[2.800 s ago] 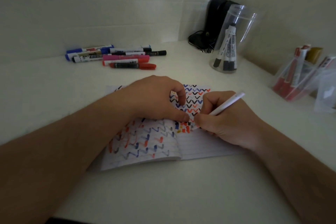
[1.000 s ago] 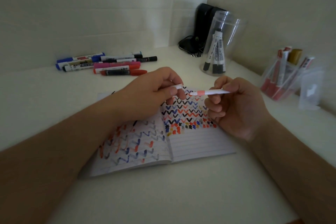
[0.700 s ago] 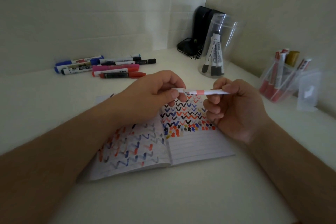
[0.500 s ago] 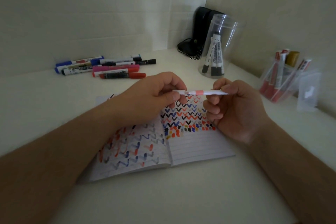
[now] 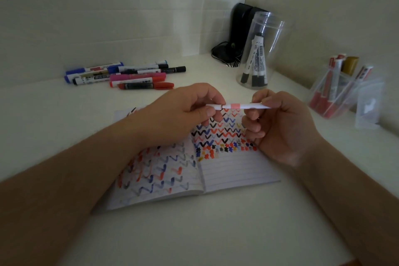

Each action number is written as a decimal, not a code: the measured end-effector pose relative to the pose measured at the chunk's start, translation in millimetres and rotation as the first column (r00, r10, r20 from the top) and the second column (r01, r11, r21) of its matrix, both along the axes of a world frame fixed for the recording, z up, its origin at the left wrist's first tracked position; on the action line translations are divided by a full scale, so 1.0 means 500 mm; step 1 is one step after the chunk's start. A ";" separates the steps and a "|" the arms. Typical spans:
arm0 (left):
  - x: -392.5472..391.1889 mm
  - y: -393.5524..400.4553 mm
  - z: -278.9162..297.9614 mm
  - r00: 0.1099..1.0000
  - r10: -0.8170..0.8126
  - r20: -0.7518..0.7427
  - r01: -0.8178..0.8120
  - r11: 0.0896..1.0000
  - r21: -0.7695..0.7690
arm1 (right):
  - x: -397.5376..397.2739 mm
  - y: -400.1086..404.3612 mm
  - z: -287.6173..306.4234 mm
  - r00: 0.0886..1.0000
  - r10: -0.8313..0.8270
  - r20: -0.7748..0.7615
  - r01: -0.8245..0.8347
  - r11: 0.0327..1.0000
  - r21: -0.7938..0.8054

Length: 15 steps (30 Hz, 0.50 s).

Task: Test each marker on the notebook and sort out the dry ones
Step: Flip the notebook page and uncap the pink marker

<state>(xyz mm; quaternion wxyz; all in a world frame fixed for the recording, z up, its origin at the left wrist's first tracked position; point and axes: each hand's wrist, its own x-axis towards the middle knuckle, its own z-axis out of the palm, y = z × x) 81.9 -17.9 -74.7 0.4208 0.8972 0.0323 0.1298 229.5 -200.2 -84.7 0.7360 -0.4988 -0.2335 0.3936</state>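
Observation:
A thin white marker (image 5: pixel 244 106) with a pink band lies level between my hands, above the open notebook (image 5: pixel 233 168). My right hand (image 5: pixel 285 127) grips its barrel. My left hand (image 5: pixel 183 112) pinches the white cap (image 5: pixel 213 106) at the marker's left end; the cap sits against the barrel. The notebook's pages are covered with red, blue and black zigzag strokes and small blots.
Several capped markers (image 5: pixel 129 75) lie in a row at the back left of the white table. A tall clear jar (image 5: pixel 258 54) holds black-tipped markers. A clear container (image 5: pixel 336 90) at the right holds red and gold ones. A black device with cable (image 5: pixel 235 39) stands in the corner.
My right hand stopped writing on the page and lifted the marker level. My left hand left the notebook and brought the cap onto the marker's tip.

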 end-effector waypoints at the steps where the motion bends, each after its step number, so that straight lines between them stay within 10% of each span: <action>1: -0.001 -0.001 0.001 1.000 0.004 -0.008 -0.004 1.000 0.006 | 0.000 0.000 0.000 1.000 0.003 0.004 -0.003 1.000 0.001; 15: 0.002 -0.010 -0.005 1.000 0.010 -0.008 -0.009 0.999 0.047 | -0.003 0.001 -0.006 0.991 0.021 0.130 -0.020 1.000 -0.008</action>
